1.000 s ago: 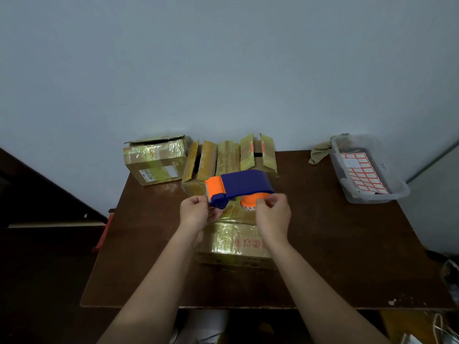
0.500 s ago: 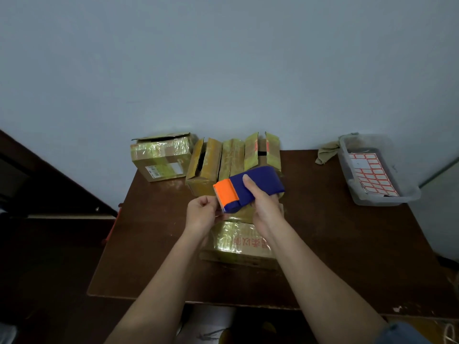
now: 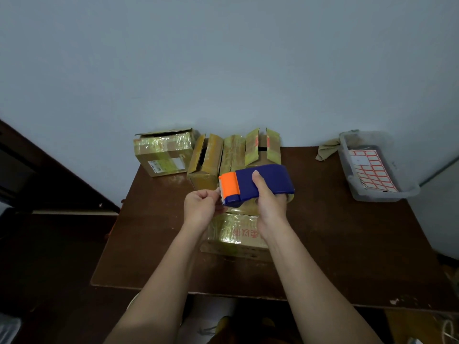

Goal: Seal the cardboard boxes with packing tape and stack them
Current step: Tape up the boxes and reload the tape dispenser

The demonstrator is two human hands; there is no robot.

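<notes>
- Since half a second ago my right hand [image 3: 269, 206] has settled its grip on the tape dispenser [image 3: 258, 183], thumb across the blue top, and the dispenser has levelled out a little.
- That dispenser sits at the centre of the frame, held in the air above the nearest cardboard box [image 3: 236, 234]; its orange blade end points to the left of the frame.
- My right fingers curl under the blue body, clamped on it, with the thumb pressing on top.
- My left hand [image 3: 200, 209] is just left of the orange end, fingers curled in and fingertips pinched together at the serrated edge; I cannot tell whether there is tape between them.
- The nearest box lies on the brown table [image 3: 347, 244] below my wrists, its top shiny with tape and red printed characters showing.
- Behind the dispenser, toward the upper middle of the frame, stands an open box [image 3: 206, 162] with flaps up, and beside it to the right another open box [image 3: 260, 147], flaps standing.
- Further to the upper left, at the table's back corner, is a taped box with a white label [image 3: 164, 152], its lid slightly lifted.
- At the right of the frame a clear plastic bin [image 3: 407, 192] holds a sheet of red-bordered labels [image 3: 372, 172].
- A crumpled rag [image 3: 326, 150] lies just left of the bin against the wall.
</notes>
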